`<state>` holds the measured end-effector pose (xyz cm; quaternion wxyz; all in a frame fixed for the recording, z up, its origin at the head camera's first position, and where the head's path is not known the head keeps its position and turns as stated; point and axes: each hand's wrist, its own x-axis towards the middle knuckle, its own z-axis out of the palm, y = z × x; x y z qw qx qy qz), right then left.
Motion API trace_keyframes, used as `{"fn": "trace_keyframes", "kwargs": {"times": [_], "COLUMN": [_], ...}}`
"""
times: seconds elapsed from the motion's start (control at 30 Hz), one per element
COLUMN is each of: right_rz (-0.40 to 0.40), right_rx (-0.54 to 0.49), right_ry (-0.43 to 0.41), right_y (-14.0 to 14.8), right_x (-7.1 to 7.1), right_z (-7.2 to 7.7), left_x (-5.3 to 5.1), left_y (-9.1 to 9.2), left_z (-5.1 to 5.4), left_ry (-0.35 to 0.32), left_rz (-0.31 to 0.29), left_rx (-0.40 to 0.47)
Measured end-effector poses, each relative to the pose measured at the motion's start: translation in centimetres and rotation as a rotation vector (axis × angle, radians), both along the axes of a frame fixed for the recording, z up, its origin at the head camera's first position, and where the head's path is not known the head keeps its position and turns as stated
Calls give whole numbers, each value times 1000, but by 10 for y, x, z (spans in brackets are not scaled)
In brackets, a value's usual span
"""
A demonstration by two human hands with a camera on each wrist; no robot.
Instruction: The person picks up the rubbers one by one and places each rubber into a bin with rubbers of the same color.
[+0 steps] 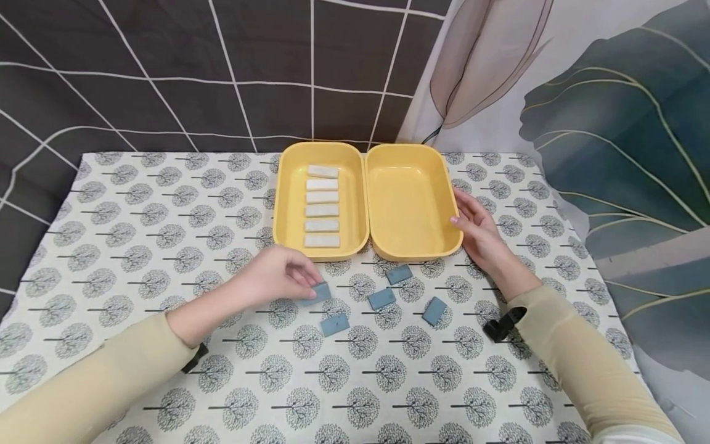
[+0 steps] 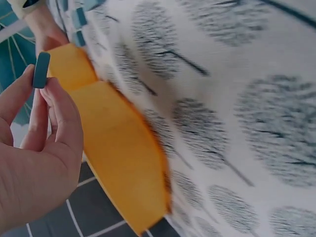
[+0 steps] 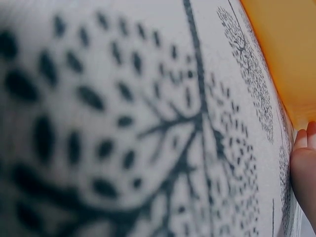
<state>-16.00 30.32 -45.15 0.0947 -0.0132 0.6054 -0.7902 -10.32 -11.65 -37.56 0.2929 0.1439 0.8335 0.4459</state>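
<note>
In the head view my left hand pinches a flat blue rectangular block just in front of the left yellow bin. The left wrist view shows this blue block upright between thumb and fingertips. My right hand grips the outer side of the right yellow bin, thumb at its rim and fingers along the outside wall. Several white blocks lie in a column inside the left bin. No blocks show in the right bin. Loose blue blocks lie on the cloth between my hands.
A white tablecloth printed with grey trees covers the table. Both bins stand side by side, touching, towards its back edge. Behind hangs a dark cloth with a white grid; a leaf-patterned curtain hangs at the right.
</note>
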Motion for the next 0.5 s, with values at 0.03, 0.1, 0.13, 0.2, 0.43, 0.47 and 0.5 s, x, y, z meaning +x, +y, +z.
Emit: {"fn": "trace_keyframes", "kwargs": {"times": [0.03,0.1,0.13,0.2,0.43,0.47,0.5], "right_rz": [2,4,4,6,-3,-6,-8], "right_rx": [-1,-3,-2,-6,4,7,10], "right_ry": [0,-1,0,2,-9,-13,-17], "right_y": [0,0,0,0,0,0,0], "right_x": [0,0,0,0,0,0,0], "right_z": [0,1,1,1,0,0,0], "left_x": [-1,-3,-5,-7,-24,-27,-30], "left_y": [4,11,14,21,41,44,47], "left_z": [2,5,6,9,15,16,16], "left_ry": [-1,-5,-6,4,47,57,65], "left_rz": [-6,-17,-22,-38,-85,-85,-83], "left_rx": [3,10,13,22,109,114,117]}}
